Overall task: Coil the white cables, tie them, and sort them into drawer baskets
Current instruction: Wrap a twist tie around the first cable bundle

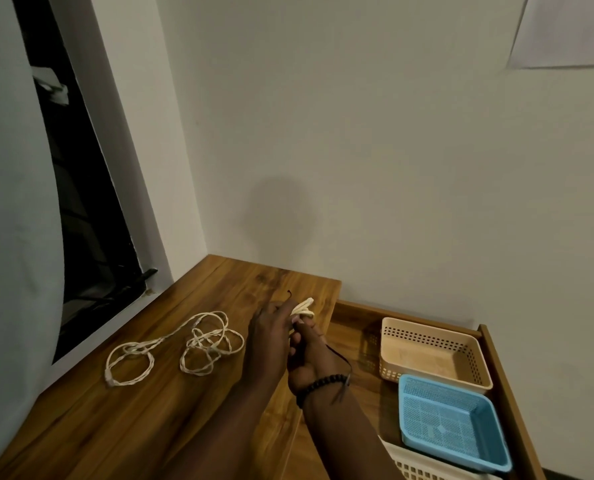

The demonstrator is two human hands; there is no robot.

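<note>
Both hands meet above the wooden surface [191, 403]: the left hand [271, 336] and right hand [311, 355] grip a small coiled cable bundle [302, 309], its long axis pointing up and away to the right. Fingers hide its lower half. Two loose cables [171, 344] sprawl to the left.

The left hand [271, 336] is covering most of the small folded white cable bundle [302, 308], its near end staying hidden; the white slotted plastic basket [423, 467] is running off the near edge, partly hiding beneath the blue mesh plastic basket [451, 419]
</note>
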